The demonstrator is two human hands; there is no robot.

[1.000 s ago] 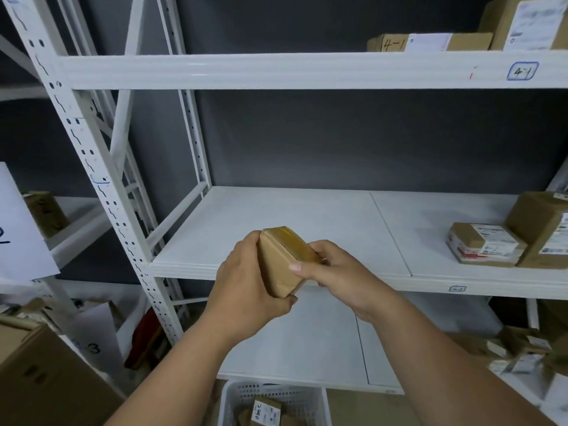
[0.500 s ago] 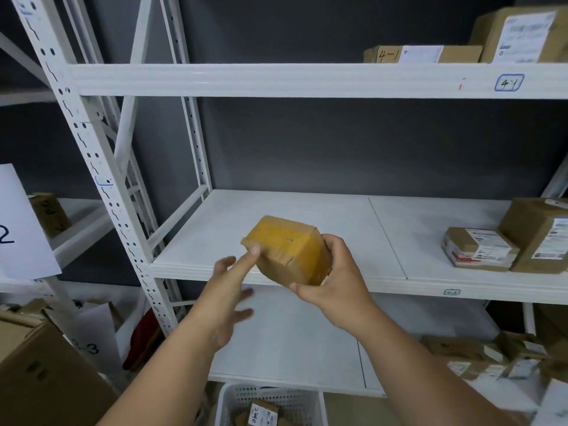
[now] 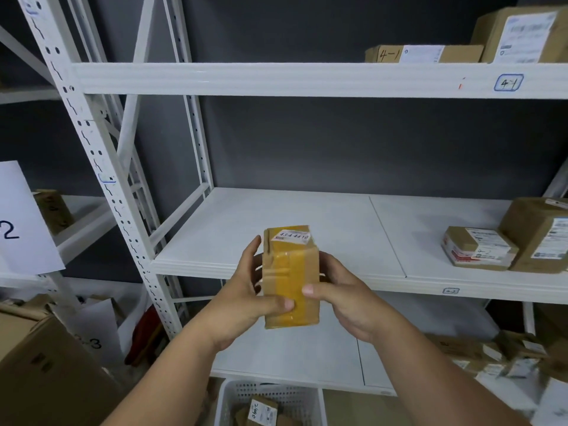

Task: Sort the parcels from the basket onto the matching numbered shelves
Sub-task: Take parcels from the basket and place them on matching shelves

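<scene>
A small brown parcel (image 3: 290,279) wrapped in yellow tape stands upright in front of the middle shelf (image 3: 276,229), a white label with red print on its top face. My left hand (image 3: 246,290) grips its left side, thumb across the front. My right hand (image 3: 341,290) grips the right side, thumb on the front too. The white basket (image 3: 233,398) sits low at the bottom edge with parcels inside, one marked in handwriting. The top shelf beam carries a tag reading 4-1 (image 3: 508,83).
Two parcels (image 3: 479,252) lie at the right end of the middle shelf, more on the top shelf (image 3: 424,53) and the lower right (image 3: 491,355). A large carton (image 3: 46,370) stands at lower left. White sheets marked 2 (image 3: 18,222) and 3 hang on the left rack.
The parcel has been turned upright so its labelled face points up. My left hand, which had let go half a second ago, now grips the parcel's left side again.
</scene>
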